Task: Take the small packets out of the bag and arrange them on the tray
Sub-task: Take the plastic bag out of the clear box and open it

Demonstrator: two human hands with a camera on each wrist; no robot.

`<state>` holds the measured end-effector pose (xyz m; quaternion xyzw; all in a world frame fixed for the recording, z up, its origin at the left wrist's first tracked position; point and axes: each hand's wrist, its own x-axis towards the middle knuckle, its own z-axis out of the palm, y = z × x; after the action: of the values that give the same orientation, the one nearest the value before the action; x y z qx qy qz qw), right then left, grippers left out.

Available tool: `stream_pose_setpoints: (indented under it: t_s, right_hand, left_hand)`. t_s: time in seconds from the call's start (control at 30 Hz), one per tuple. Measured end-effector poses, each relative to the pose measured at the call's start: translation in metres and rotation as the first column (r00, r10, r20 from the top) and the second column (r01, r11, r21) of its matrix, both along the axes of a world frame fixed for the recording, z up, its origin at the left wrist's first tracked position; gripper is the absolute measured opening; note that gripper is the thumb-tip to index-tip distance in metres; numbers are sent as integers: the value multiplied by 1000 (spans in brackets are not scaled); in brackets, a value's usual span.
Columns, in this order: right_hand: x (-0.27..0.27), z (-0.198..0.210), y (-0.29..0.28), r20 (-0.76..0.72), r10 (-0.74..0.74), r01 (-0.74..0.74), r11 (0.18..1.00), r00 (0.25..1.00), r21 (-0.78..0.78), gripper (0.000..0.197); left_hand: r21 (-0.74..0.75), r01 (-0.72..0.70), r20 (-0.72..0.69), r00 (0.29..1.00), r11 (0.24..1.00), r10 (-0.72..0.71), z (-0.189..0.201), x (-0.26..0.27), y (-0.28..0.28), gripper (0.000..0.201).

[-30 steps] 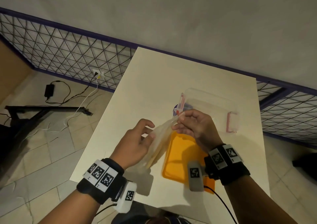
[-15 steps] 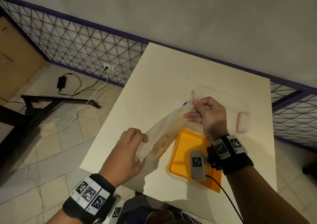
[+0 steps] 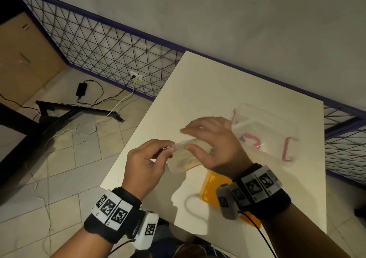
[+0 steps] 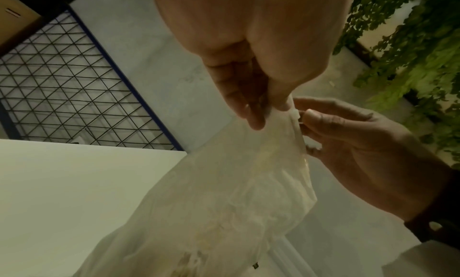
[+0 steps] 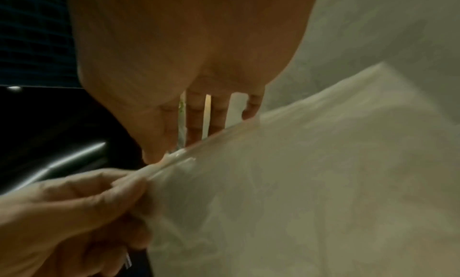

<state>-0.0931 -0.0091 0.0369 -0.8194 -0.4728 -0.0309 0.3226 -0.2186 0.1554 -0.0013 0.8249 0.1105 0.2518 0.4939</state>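
A translucent plastic bag (image 3: 179, 159) hangs just above the table between my hands, over the orange tray (image 3: 210, 186). Yellowish small packets (image 3: 189, 163) show faintly through its lower part. My left hand (image 3: 170, 149) pinches the bag's sealed top edge (image 4: 295, 123) between thumb and fingers. My right hand (image 3: 186, 140) is blurred, its fingers (image 5: 196, 122) straight and spread, with the thumb tip touching the same rim. In the right wrist view the bag (image 5: 311, 183) fills the lower right. The right hand and wrist hide much of the tray.
A clear container with pink clasps (image 3: 287, 149) lies on the white table (image 3: 208, 91) behind the right hand. The table's left edge drops to a tiled floor with cables and a black stand. A mesh fence runs along the wall behind.
My right hand let go of the bag's far end and moved left to the rim, fingers now spread. My left hand shifted up and pinches the top edge. The bag has bunched closer.
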Motion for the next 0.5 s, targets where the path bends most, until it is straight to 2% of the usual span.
stream_pose_setpoints:
  t_s: [0.13, 0.27, 0.5]
  right_hand:
    - [-3, -5, 19, -54, 113, -115, 992, 992, -44, 16]
    - [-1, -5, 26, -92, 102, -107, 993, 991, -52, 13]
    - [5, -6, 10, -113, 75, -75, 997, 991, -3, 9]
  left_hand:
    - [-3, 34, 22, 999, 999, -34, 4, 3, 4, 10]
    - [-8, 39, 37, 999, 999, -39, 4, 2, 7, 11]
    - [75, 63, 78, 995, 995, -69, 1, 5, 10, 8]
